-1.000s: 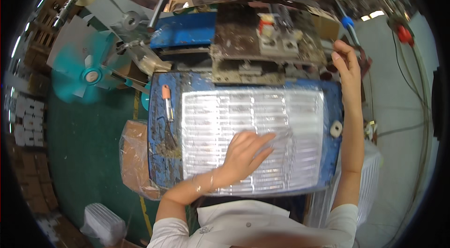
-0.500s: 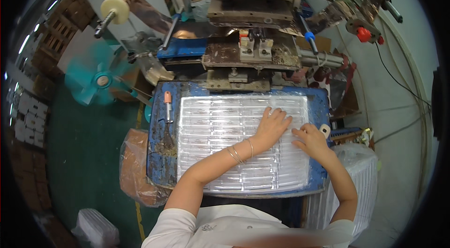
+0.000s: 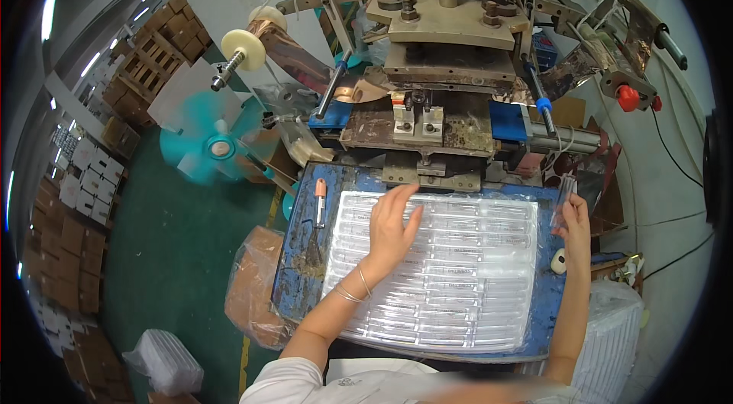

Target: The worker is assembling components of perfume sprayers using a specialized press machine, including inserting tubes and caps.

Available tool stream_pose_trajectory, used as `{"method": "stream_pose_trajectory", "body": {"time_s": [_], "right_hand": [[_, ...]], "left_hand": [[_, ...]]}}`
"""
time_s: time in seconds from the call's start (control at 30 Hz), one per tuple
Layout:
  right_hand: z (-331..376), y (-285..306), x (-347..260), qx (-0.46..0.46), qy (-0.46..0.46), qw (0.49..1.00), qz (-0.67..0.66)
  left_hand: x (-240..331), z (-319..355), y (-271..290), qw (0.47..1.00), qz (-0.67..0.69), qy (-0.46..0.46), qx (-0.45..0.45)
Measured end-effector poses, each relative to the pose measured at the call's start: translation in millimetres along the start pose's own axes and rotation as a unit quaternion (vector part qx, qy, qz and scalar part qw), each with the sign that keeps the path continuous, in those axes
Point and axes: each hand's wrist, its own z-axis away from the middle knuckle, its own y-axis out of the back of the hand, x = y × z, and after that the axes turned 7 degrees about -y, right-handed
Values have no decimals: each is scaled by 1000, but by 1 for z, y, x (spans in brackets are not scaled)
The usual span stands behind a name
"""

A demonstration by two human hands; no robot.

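Note:
A flat, clear plastic tray (image 3: 333, 291) of slim transparent tubes (image 3: 454, 305) in rows lies on the blue worktable. My left hand (image 3: 391, 232) is over the tray's far left part, fingers stretched and thumb apart, with nothing seen in it. Past the tray's right edge, my right hand (image 3: 576, 224) is closed round a few clear plastic tubes (image 3: 564, 192) that stick up from the fingers. Their exact number cannot be made out. Near the tray's far right corner, a few tube places look bare.
A press machine (image 3: 450, 60) with foil rolls stands behind the blue table (image 3: 298, 251). On the table's left lies a marker-like tube with an orange cap (image 3: 320, 198). A turquoise fan (image 3: 221, 146) turns at the left. Bagged trays (image 3: 611, 328) are at the lower right.
My right hand has moved off the tray to its right and now holds clear tubes. My left hand has shifted to the tray's far left part. The whole view has shifted too.

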Motion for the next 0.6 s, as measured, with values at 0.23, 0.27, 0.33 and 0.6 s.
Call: {"method": "stream_pose_trajectory", "body": {"time_s": [0.23, 0.27, 0.33, 0.6], "right_hand": [[2, -26, -30, -42, -9, 994, -97], [3, -31, -36, -47, -3, 993, -104], [0, -38, -47, -58, 6, 994, -89], [-36, -64, -67, -21, 64, 998, -2]], "left_hand": [[2, -55, -6, 999, -19, -8, 28], [9, -71, -9, 997, -63, -34, 41], [15, -98, -19, 992, -101, -57, 56], [9, -160, -57, 959, -220, -157, 84]]}}
